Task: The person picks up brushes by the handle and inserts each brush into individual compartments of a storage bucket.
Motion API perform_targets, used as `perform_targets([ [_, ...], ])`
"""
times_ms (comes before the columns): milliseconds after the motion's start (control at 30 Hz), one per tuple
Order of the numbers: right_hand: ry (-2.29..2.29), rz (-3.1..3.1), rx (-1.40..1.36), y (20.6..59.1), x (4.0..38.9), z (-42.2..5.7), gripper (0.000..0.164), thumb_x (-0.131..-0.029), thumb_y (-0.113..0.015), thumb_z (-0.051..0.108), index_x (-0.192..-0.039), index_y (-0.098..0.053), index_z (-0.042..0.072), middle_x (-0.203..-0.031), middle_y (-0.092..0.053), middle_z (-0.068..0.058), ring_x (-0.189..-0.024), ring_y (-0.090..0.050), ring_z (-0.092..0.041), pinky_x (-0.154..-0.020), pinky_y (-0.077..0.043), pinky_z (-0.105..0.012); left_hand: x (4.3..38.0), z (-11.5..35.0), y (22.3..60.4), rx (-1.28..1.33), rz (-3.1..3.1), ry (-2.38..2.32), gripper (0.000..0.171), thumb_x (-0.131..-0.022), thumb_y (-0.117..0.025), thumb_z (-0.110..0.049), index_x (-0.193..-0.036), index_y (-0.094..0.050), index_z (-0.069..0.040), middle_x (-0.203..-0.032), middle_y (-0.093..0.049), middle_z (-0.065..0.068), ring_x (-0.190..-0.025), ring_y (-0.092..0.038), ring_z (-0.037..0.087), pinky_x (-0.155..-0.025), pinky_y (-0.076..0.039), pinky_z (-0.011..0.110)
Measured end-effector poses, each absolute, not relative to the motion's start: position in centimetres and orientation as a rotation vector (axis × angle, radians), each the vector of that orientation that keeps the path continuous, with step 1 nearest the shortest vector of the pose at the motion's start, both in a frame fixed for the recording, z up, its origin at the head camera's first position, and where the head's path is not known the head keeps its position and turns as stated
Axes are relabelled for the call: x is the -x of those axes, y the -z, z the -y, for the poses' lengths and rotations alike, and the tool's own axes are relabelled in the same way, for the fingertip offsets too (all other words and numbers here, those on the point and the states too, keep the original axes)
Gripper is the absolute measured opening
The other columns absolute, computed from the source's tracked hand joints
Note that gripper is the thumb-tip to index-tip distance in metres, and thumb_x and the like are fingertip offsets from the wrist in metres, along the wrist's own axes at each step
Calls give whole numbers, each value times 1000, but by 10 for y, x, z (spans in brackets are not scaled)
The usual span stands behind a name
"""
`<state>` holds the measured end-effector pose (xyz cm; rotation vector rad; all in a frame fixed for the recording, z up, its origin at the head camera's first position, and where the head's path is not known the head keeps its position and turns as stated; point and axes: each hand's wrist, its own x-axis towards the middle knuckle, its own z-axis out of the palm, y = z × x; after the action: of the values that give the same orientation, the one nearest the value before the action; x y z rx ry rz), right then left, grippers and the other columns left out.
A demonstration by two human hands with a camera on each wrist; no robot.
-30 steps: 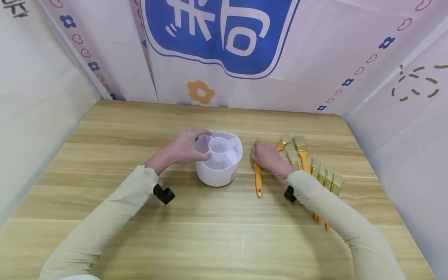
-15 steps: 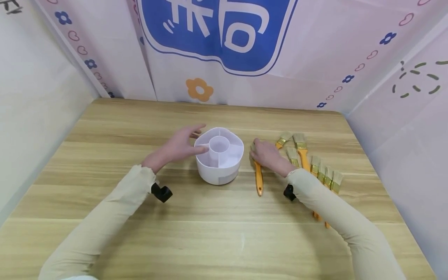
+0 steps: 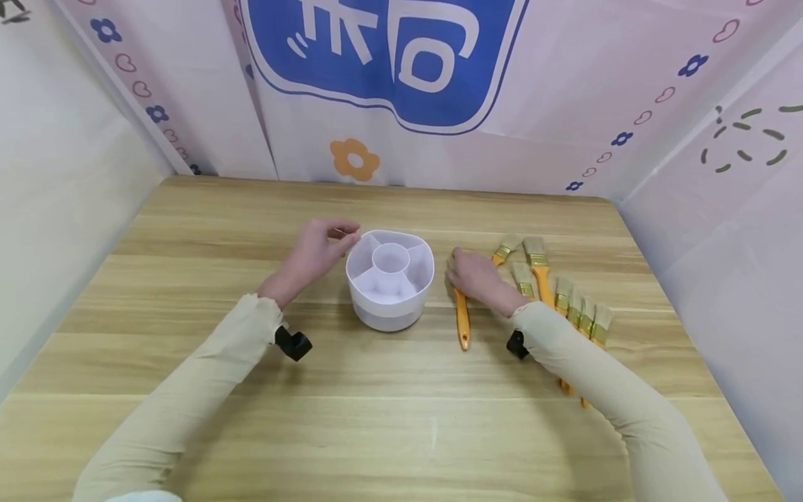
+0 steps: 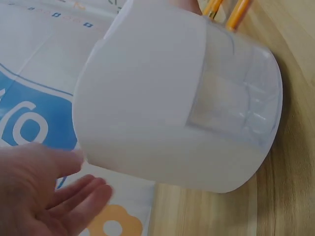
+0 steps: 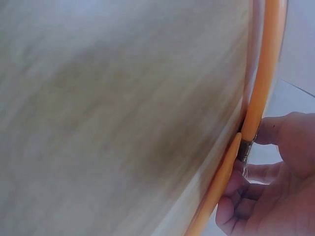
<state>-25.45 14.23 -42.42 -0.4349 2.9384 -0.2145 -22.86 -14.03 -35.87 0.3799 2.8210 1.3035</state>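
A white round organizer with a central cup and divided compartments stands upright on the table. At its left rim is my left hand, thumb and fingers loosely bent and holding nothing. In the left wrist view, that hand lies close beside the organizer wall, which has a clear panel. My right hand pinches an orange-handled paintbrush near its metal band; the hand covers most of the bristles. In the right wrist view the thumb is against this paintbrush, with a second orange handle alongside.
Several more paintbrushes lie on the right of the wooden table, including a wide paintbrush and a row of smaller ones partly under the right forearm. A printed cloth wall rises behind the table.
The organizer has turned, its dividers now at other angles. My left hand has let go of its rim and drawn its fingers closer together. My right hand has stayed on the paintbrush.
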Motion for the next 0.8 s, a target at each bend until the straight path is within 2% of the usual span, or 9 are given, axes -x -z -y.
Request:
perform_targets([
  [133, 219, -2944, 446, 425, 254, -142, 32, -94, -50, 28, -110, -53, 0, -79, -62, -15, -65, -57, -25, -52, -48, -34, 217, 138, 356, -487, -2925, -1289, 31, -94, -56, -26, -108, -68, -1, -108, -69, 17, -97, -68, 29, -74, -59, 35],
  [200, 223, -2934, 442, 424, 254, -142, 33, -94, -50, 27, -111, -52, -1, -79, -61, -14, -65, -57, -25, -51, -48, -33, 210, 135, 353, -574, -2955, -1198, 40, -92, -57, -33, -112, -66, 0, -113, -67, 19, -97, -68, 30, -76, -58, 37],
  [233, 228, -2925, 437, 423, 254, -142, 33, -94, -50, 27, -111, -52, -1, -80, -61, -14, -65, -57, -25, -51, -48, -32, 206, 133, 352, -610, -2974, -1116, 46, -91, -57, -38, -116, -64, 0, -108, -69, 20, -91, -70, 29, -75, -59, 35],
  [333, 235, -2905, 420, 421, 254, -142, 35, -94, -50, 27, -115, -50, -1, -81, -62, -15, -66, -57, -25, -50, -47, -31, 196, 127, 350, -626, -2952, -924, 73, -84, -61, -52, -135, -47, -3, -124, -61, 20, -105, -65, 31, -89, -54, 40],
  [433, 234, -2907, 411, 420, 255, -143, 37, -94, -50, 27, -117, -50, -1, -83, -62, -16, -67, -58, -26, -51, -48, -32, 190, 123, 350, -637, -2887, -803, 99, -73, -65, -64, -148, -26, -11, -141, -47, 14, -124, -51, 29, -100, -45, 47],
  [467, 230, -2913, 409, 420, 255, -143, 37, -94, -50, 28, -118, -50, -1, -84, -63, -16, -68, -58, -26, -52, -49, -33, 189, 122, 350, -643, -2863, -801, 104, -70, -67, -66, -149, -22, -14, -150, -35, 11, -134, -40, 29, -106, -40, 51],
  [500, 231, -2916, 411, 420, 255, -143, 38, -94, -50, 27, -118, -50, -1, -84, -63, -16, -68, -59, -27, -53, -49, -33, 188, 120, 350, -659, -2847, -808, 107, -68, -69, -66, -149, -20, -17, -151, -32, 9, -136, -37, 28, -106, -39, 51],
  [633, 234, -2927, 424, 421, 255, -144, 36, -94, -51, 27, -116, -51, -2, -83, -62, -15, -68, -59, -26, -55, -51, -34, 189, 119, 353, -724, -2835, -819, 104, -65, -75, -61, -145, -22, -21, -152, -27, 7, -138, -33, 27, -106, -39, 52],
  [800, 237, -2938, 436, 422, 253, -144, 34, -94, -50, 27, -113, -52, -1, -83, -63, -16, -70, -60, -28, -59, -53, -38, 191, 123, 356, -727, -2781, -882, 111, -65, -79, -54, -149, -18, -15, -156, -20, 10, -143, -22, 30, -113, -28, 54],
])
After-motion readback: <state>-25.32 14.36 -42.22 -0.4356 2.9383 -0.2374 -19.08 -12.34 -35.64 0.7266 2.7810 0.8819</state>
